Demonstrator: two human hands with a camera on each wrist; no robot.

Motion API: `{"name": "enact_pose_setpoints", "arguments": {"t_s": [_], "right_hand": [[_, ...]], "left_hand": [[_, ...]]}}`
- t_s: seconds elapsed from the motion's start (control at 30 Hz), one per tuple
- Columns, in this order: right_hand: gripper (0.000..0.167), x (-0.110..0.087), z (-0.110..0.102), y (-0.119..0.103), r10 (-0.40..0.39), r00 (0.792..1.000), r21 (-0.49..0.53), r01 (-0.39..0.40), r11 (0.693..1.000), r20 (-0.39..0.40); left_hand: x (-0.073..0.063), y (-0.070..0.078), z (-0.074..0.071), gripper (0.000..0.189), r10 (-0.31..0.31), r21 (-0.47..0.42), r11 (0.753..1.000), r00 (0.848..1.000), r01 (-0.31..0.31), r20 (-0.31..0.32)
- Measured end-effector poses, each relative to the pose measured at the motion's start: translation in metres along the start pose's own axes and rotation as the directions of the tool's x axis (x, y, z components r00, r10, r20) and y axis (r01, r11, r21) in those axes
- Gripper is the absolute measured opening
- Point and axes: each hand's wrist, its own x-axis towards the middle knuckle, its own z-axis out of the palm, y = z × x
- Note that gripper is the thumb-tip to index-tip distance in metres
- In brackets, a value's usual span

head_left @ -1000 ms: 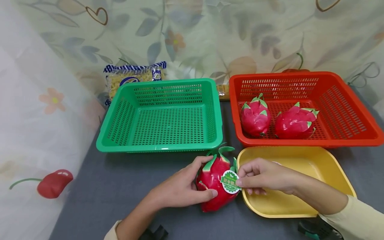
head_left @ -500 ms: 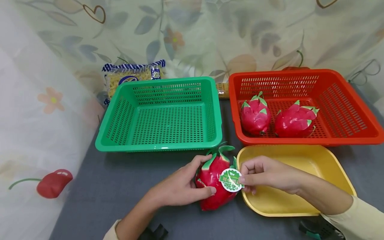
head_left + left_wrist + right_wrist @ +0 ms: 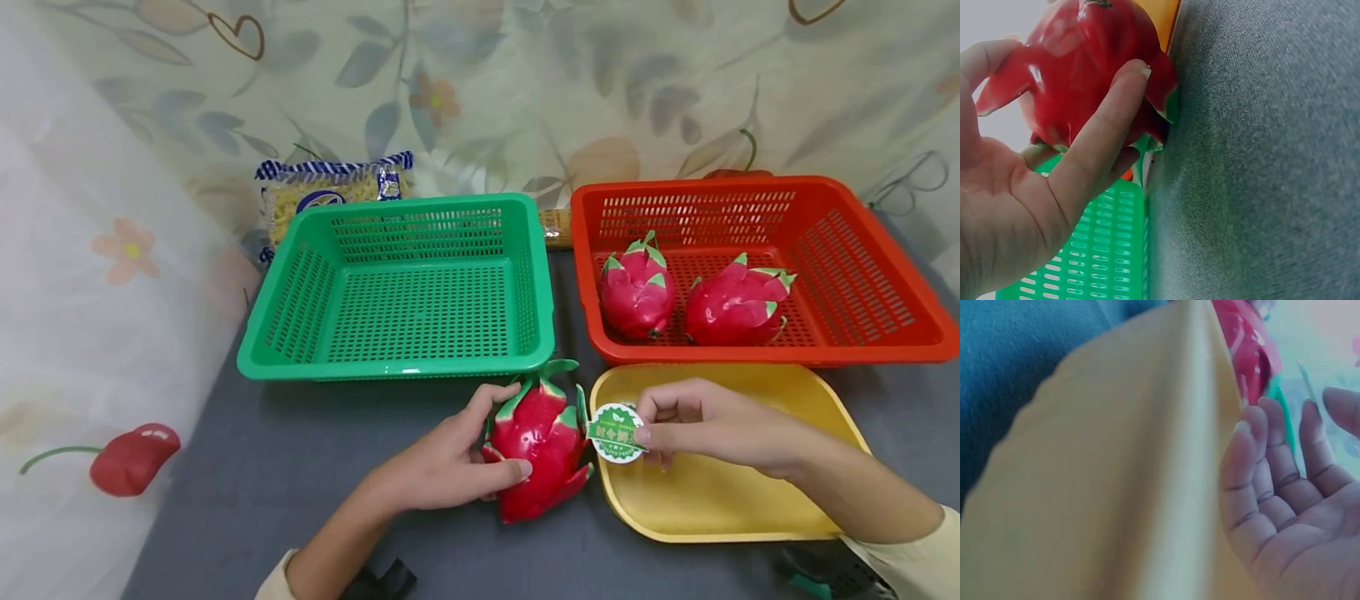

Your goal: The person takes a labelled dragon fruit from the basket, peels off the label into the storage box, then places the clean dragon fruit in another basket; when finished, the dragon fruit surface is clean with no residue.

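My left hand [image 3: 446, 467] grips a red dragon fruit [image 3: 536, 450] with green-tipped scales on the grey cloth, thumb across its near side and fingers round its left. In the left wrist view the thumb and fingers lie around the dragon fruit [image 3: 1085, 69]. Between thumb and forefinger my right hand [image 3: 697, 429] pinches a round green-and-white sticker [image 3: 617, 433] by its right edge, over the left rim of the yellow tray. The sticker's left end is right by the fruit's side. From the right wrist, the sticker [image 3: 1307, 381] shows edge-on between the fingertips.
A green basket [image 3: 420, 371] stands behind the left hand. To its right is a red basket [image 3: 870, 354] with two dragon fruits [image 3: 738, 304] in it. The yellow tray [image 3: 720, 533] lies under the right hand. Behind the green basket leans a pasta bag [image 3: 322, 192].
The right hand has moved right, and the sticker has come away from the fruit's front with it. The left hand still holds the dragon fruit, which has turned slightly.
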Motion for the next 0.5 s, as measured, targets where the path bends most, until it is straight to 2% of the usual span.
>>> {"name": "enact_pose_setpoints", "arguments": {"t_s": [0.3,0.4,0.5], "right_hand": [[0.011,-0.017,-0.016,-0.007,0.010,0.999,-0.136,-0.017,0.991,-0.050],[0.010,-0.026,-0.024,-0.006,0.070,0.995,-0.186,-0.082,0.979,-0.067],[0.014,-0.037,-0.035,-0.006,0.178,0.979,-0.259,-0.197,0.946,-0.095]], "left_hand": [[0.000,0.000,0.001,0.086,-0.005,0.010,1.000,1.000,0.005,-0.009],[0.000,0.000,0.001,0.087,0.003,0.017,1.000,1.000,-0.003,-0.008],[0.000,-0.001,0.002,0.087,0.011,0.026,1.000,1.000,-0.011,-0.004]]}}
